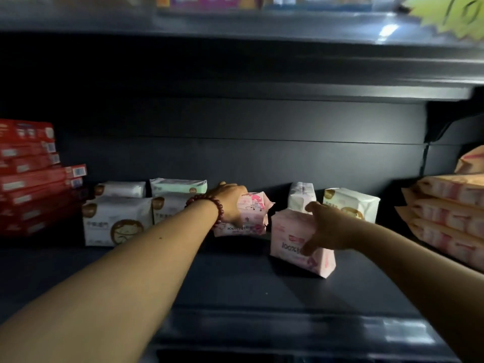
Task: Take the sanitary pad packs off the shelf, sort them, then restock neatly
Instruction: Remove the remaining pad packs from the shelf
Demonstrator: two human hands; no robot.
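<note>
On shelf (235, 284), pink pack (288, 231) (perhaps floral)

shelf (235, 289): dark, matt, smooth, looks like painted metal; front lip glossier, shows glare.
rear pink pack (252, 213): soft printed plastic film, creased, crimped end.
front pink pack (288, 231): same film, faint sheen.
white packs (115, 221): plastic film, smooth.
red boxes (28, 179): smooth card.
bracelet (209, 203): polished dark red beads.
orange packs (450, 213): shiny film, wrinkled at edges.
</note>
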